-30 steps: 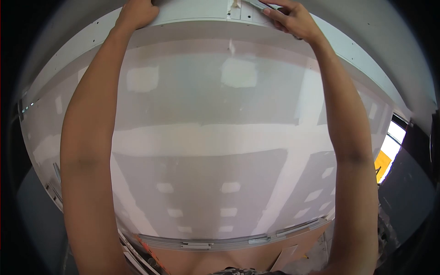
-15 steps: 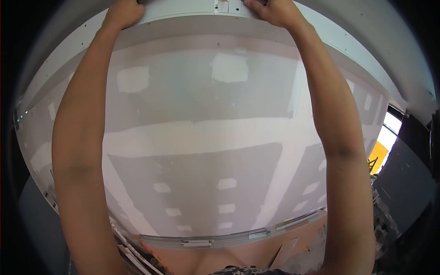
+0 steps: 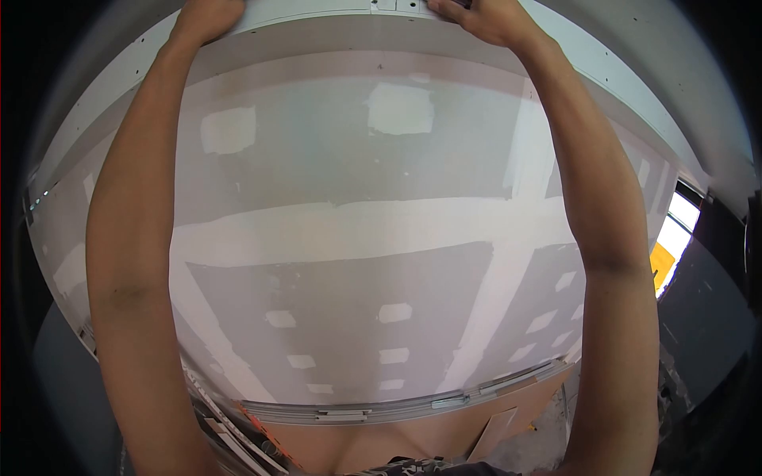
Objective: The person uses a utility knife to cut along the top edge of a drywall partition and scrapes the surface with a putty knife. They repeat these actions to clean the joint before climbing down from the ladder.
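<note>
Both my arms are raised to a white ledge (image 3: 317, 9) of board dotted with dark screw heads, across the top of the view. My left hand (image 3: 208, 19) is at the ledge on the left, its fingers curled and partly cut off by the frame edge. My right hand (image 3: 494, 19) is closed near a seam in the ledge, thumb pointing left. A small dark thing shows at its fingers, too cut off to name. Below the ledge stands a grey plasterboard wall (image 3: 317, 174) with pale filler bands and square filler patches.
Metal profiles (image 3: 341, 413) lie along the top of stacked brown boards (image 3: 357, 438) at the wall's foot. An orange strip (image 3: 270, 435) and long pale lengths lean at lower left. A bright opening (image 3: 681, 218) with something yellow is at right.
My right hand and forearm have shifted to the right. My left hand has moved slightly left and up, and the wall sits a little higher in view.
</note>
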Available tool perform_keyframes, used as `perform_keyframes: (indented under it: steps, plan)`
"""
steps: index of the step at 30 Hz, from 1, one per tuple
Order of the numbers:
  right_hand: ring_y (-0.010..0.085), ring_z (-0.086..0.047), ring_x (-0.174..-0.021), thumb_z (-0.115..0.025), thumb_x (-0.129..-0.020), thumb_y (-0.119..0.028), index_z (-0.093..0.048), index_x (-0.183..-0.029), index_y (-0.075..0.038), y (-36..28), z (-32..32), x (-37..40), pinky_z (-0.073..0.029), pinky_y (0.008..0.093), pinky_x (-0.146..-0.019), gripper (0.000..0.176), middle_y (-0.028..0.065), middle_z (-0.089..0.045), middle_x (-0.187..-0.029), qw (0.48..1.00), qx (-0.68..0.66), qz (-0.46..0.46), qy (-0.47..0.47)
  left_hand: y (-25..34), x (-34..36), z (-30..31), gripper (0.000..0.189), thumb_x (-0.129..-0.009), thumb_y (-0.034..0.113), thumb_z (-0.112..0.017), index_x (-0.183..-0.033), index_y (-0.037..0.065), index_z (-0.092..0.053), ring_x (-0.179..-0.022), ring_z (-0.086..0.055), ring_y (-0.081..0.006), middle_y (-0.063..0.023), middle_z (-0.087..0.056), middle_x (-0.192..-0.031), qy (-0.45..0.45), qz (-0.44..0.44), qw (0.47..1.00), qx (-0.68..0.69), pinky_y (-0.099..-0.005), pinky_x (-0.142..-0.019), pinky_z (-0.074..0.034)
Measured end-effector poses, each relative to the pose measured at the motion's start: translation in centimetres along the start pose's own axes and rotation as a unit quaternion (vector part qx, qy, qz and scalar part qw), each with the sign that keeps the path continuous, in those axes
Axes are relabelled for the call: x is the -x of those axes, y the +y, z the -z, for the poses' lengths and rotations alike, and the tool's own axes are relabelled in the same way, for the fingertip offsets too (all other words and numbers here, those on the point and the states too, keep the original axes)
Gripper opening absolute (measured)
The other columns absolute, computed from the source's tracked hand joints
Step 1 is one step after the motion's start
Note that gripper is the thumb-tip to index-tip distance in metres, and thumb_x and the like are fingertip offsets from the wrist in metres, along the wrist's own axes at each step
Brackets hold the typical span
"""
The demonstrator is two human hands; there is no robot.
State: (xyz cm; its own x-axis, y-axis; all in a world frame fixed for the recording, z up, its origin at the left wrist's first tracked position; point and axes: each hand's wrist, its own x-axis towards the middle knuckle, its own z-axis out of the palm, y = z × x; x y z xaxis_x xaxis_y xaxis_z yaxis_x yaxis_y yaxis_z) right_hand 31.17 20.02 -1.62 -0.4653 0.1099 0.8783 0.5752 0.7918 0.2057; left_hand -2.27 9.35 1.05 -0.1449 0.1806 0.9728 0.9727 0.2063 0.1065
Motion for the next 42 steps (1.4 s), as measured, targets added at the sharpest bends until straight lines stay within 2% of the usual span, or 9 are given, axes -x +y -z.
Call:
perform_keyframes:
  steps: [9, 15, 17, 21, 23, 25, 27, 29, 42]
  plan:
    - [0.0293, -0.071, -0.109, -0.066, -0.096, -0.021, -0.066, -0.136, -0.012, 0.7, 1.1, -0.6, -0.056, 0.0463, -0.098, 0.041, 0.0140, -0.074, -0.121, 0.997, 0.054, 0.026, -0.043, -0.1, 0.2, 0.2, 0.025, -0.084, 0.003, -0.055, -0.106, -0.004, -0.065, -0.106, -0.062, -0.0420, -0.0267, -0.067, -0.110, 0.017, -0.045, 0.999, -0.010, -0.0498, -0.093, -0.048]
    - [0.0247, -0.071, -0.101, -0.068, -0.096, -0.027, -0.068, -0.135, -0.016, 1.1, 2.1, -1.0, -0.057, 0.0446, -0.092, 0.040, 0.0118, -0.076, -0.114, 0.997, -0.021, 0.014, -0.068, -0.3, 0.1, 0.1, 0.025, -0.084, 0.003, -0.055, -0.106, -0.003, -0.066, -0.108, -0.062, -0.0422, -0.0268, -0.067, -0.113, 0.036, -0.036, 0.999, 0.001, -0.0511, -0.095, -0.049]
    - [0.0250, -0.071, -0.099, -0.069, -0.096, -0.028, -0.069, -0.135, -0.018, 0.4, 2.8, -0.9, -0.057, 0.0439, -0.090, 0.040, 0.0116, -0.076, -0.113, 0.990, -0.011, -0.108, -0.094, -0.2, 0.2, 0.2, 0.026, -0.084, 0.003, -0.055, -0.107, -0.003, -0.066, -0.109, -0.062, -0.0420, -0.0266, -0.067, -0.114, 0.041, -0.057, 0.998, 0.000, -0.0513, -0.096, -0.049]
    - [0.0264, -0.072, -0.101, -0.070, -0.096, -0.030, -0.069, -0.135, -0.020, -0.2, 2.2, -1.1, -0.058, 0.0457, -0.091, 0.040, 0.0127, -0.076, -0.114, 0.981, -0.073, -0.174, -0.050, -0.5, -0.4, 0.2, 0.028, -0.085, 0.004, -0.054, -0.109, -0.003, -0.065, -0.110, -0.062, -0.0413, -0.0261, -0.067, -0.115, 0.024, -0.028, 0.999, -0.011, -0.0503, -0.097, -0.049]
    - [0.0276, -0.072, -0.103, -0.070, -0.095, -0.031, -0.069, -0.135, -0.018, -0.1, 1.2, -0.6, -0.058, 0.0462, -0.094, 0.041, 0.0146, -0.075, -0.117, 0.999, 0.007, -0.005, 0.037, -0.2, -0.2, 0.0, 0.027, -0.085, 0.004, -0.055, -0.109, -0.003, -0.065, -0.110, -0.063, -0.0413, -0.0262, -0.067, -0.115, 0.030, -0.035, 0.999, -0.016, -0.0500, -0.097, -0.049]
    - [0.0282, -0.071, -0.105, -0.069, -0.095, -0.030, -0.069, -0.135, -0.017, 0.0, 1.0, -1.2, -0.057, 0.0458, -0.095, 0.042, 0.0150, -0.075, -0.119, 0.999, 0.003, -0.028, 0.017, 0.4, 0.0, 0.5, 0.026, -0.086, 0.005, -0.055, -0.109, -0.003, -0.065, -0.109, -0.063, -0.0412, -0.0261, -0.067, -0.115, -0.001, 0.019, 1.000, -0.007, -0.0495, -0.096, -0.049]
    - [0.0288, -0.071, -0.107, -0.069, -0.095, -0.030, -0.069, -0.134, -0.015, 0.5, 0.8, -1.4, -0.057, 0.0455, -0.097, 0.042, 0.0155, -0.074, -0.120, 0.999, -0.003, -0.051, -0.002, 0.3, 0.1, 0.5, 0.026, -0.086, 0.005, -0.055, -0.109, -0.003, -0.065, -0.109, -0.063, -0.0407, -0.0259, -0.067, -0.114, -0.002, 0.006, 1.000, -0.007, -0.0495, -0.096, -0.049]
    - [0.0303, -0.070, -0.110, -0.067, -0.095, -0.027, -0.068, -0.135, -0.013, 1.0, 0.4, -1.5, -0.055, 0.0450, -0.100, 0.042, 0.0155, -0.073, -0.123, 1.000, 0.015, 0.020, 0.010, 0.4, 0.2, 0.7, 0.026, -0.086, 0.005, -0.055, -0.109, -0.003, -0.065, -0.109, -0.063, -0.0403, -0.0256, -0.067, -0.114, -0.001, -0.007, 1.000, -0.008, -0.0494, -0.095, -0.049]
    - [0.0282, -0.070, -0.111, -0.071, -0.094, -0.023, -0.069, -0.132, -0.014, 0.8, 1.7, -1.2, -0.056, 0.0450, -0.099, 0.039, 0.0138, -0.073, -0.123, 0.996, 0.028, 0.061, -0.054, 0.2, 0.5, 0.5, 0.029, -0.087, 0.004, -0.053, -0.113, -0.002, -0.063, -0.111, -0.062, -0.0384, -0.0246, -0.066, -0.114, -0.001, -0.012, 1.000, -0.014, -0.0480, -0.096, -0.048]
